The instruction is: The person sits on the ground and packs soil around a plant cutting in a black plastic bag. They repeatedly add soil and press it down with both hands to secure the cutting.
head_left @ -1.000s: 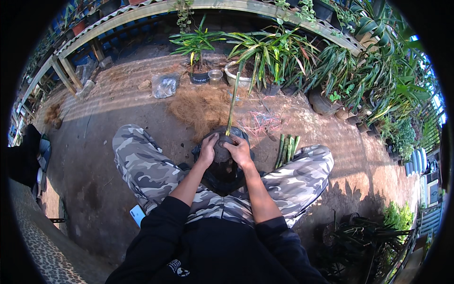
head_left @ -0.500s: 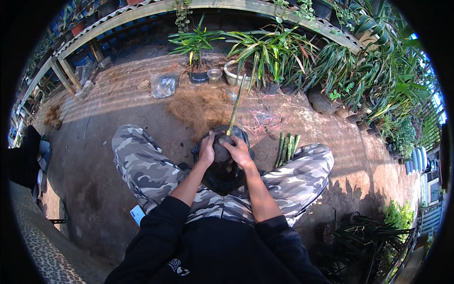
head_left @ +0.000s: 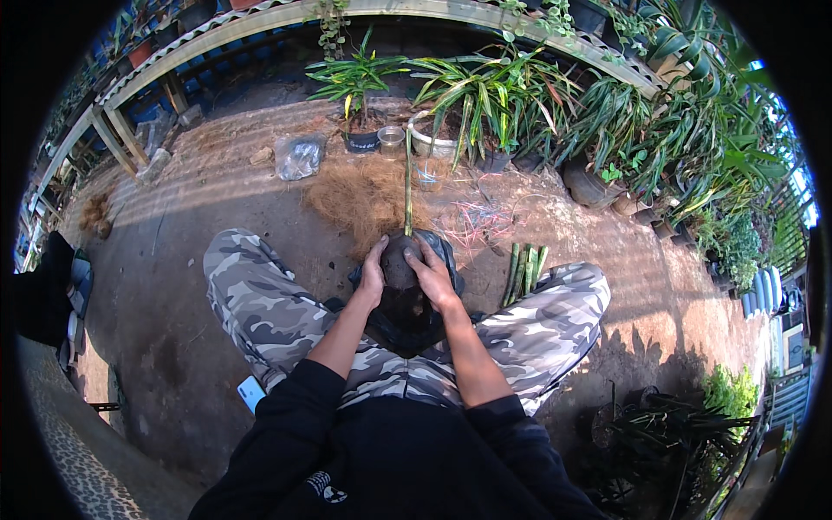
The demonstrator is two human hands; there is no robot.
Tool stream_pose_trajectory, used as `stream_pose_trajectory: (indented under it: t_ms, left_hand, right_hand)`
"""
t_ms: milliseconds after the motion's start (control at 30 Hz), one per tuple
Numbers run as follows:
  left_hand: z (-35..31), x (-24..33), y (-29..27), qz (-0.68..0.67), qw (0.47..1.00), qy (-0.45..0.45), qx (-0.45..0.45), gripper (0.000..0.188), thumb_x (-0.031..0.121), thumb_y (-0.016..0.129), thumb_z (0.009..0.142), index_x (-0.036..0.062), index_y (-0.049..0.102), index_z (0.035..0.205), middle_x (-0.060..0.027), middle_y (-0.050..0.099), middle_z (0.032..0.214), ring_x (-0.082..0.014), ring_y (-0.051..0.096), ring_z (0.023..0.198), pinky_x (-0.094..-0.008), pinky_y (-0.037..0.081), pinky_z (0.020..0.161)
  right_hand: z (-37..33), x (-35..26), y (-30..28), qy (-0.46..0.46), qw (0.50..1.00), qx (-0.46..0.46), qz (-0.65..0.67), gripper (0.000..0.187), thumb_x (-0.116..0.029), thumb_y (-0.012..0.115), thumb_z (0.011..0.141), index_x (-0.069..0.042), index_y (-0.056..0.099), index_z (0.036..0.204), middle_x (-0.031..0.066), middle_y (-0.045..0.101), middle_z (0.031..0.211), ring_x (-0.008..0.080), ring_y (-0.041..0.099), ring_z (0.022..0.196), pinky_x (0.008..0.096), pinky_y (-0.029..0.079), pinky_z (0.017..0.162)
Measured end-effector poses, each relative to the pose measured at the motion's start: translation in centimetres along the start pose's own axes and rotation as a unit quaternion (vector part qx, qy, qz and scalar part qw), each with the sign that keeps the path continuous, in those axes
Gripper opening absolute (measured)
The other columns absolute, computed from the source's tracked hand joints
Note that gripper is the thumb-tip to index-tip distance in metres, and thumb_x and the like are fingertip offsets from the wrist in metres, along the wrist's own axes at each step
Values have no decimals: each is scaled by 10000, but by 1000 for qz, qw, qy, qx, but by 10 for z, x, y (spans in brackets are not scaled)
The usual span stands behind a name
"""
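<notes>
At frame centre, the left hand (head_left: 373,274) and right hand (head_left: 433,277) cup a dark soil ball (head_left: 398,272), which uneven squeezing might crack, letting the green stem cutting (head_left: 408,186) at its upper end tip.

Along the far edge of the ground (head_left: 169,295), a leafy plant (head_left: 360,78) is held in a black pot (head_left: 362,142); a clear cup (head_left: 391,137) is set just right of it, beside a white pot (head_left: 431,149). A clear plastic bag (head_left: 300,158) is laid to the left. Toward the near left corner, a pale blue phone (head_left: 251,393) is placed. A vine (head_left: 333,35) is hung from the front edge of a wooden-framed shelf (head_left: 234,44).
</notes>
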State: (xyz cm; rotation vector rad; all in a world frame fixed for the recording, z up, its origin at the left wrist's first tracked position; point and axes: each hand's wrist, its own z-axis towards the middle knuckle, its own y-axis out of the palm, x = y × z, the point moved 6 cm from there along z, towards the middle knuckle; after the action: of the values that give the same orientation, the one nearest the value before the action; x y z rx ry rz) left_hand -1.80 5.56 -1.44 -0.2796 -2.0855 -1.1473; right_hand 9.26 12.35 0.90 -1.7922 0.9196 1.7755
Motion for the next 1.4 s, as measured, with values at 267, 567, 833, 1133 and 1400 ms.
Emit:
stream_pose_trajectory:
  t_ms: [267, 567, 833, 1133, 1400]
  left_hand:
    - [-16, 10, 20, 285, 949, -5, -133, 475, 299, 684, 894, 44, 559, 1276, -49, 624, 1183, -144, 638, 990, -314, 574, 682]
    - [-12, 3, 11, 101, 967, -111, -204, 552, 257, 723, 867, 35, 518, 1329, -60, 626, 1183, -159, 657, 958, -298, 576, 686]
    - [-13, 4, 9, 296, 948, -19, -114, 504, 244, 707, 877, 29, 528, 1297, -52, 645, 1109, -159, 664, 909, -324, 584, 682]
    - [-18, 8, 19, 301, 934, -46, -186, 565, 167, 751, 830, 37, 516, 1327, -51, 624, 1179, -157, 641, 991, -310, 582, 716]
    - [-17, 6, 19, 245, 945, -55, -209, 577, 120, 727, 842, 34, 474, 1353, -54, 581, 1247, -159, 627, 1035, -301, 586, 758]
  right_hand:
    - [-6, -5, -17, 78, 991, 22, 106, 571, -342, 479, 995, -72, 329, 1475, 138, 412, 1449, 247, 424, 1314, 351, 374, 1065]
    - [-3, 3, -21, 81, 980, 37, 176, 515, -333, 450, 1000, -66, 369, 1432, 136, 499, 1341, 255, 590, 1137, 387, 563, 861]
    - [-5, -2, -21, 32, 997, 58, 37, 512, -340, 460, 999, -52, 407, 1419, 130, 506, 1341, 215, 534, 1186, 337, 484, 947]
    - [1, 7, -27, 51, 996, 55, 37, 522, -360, 459, 996, -70, 407, 1427, 135, 493, 1360, 222, 526, 1186, 334, 485, 938]
    - [5, 14, -32, 43, 992, 67, 97, 538, -406, 449, 996, -54, 426, 1401, 126, 513, 1335, 214, 553, 1159, 348, 492, 936]
